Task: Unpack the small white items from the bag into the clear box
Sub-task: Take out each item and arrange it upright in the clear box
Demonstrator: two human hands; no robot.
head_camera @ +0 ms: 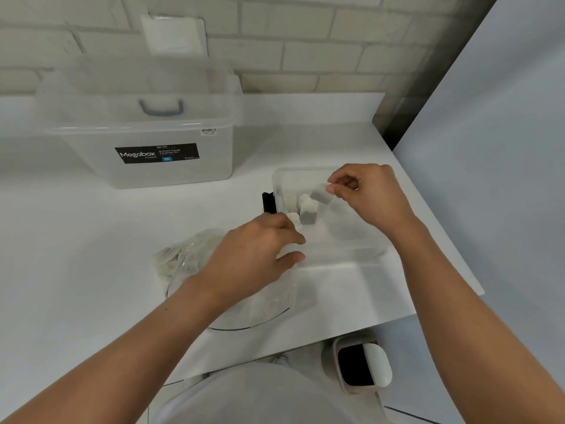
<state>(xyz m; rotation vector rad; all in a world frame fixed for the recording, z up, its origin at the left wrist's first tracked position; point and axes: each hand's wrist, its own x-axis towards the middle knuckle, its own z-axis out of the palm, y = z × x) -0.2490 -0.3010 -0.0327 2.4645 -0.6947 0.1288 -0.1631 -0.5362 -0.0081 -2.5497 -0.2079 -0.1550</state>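
Pinching a white item [321,193] above the clear box [342,251], right fingers [332,188] should next simply part; left fingers [294,257]: hold unclear.

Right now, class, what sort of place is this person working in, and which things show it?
Probably a utility or storage corner indoors: a white counter against a painted brick wall, a big clear storage tub on it, and a small waste bin on the floor beside it.
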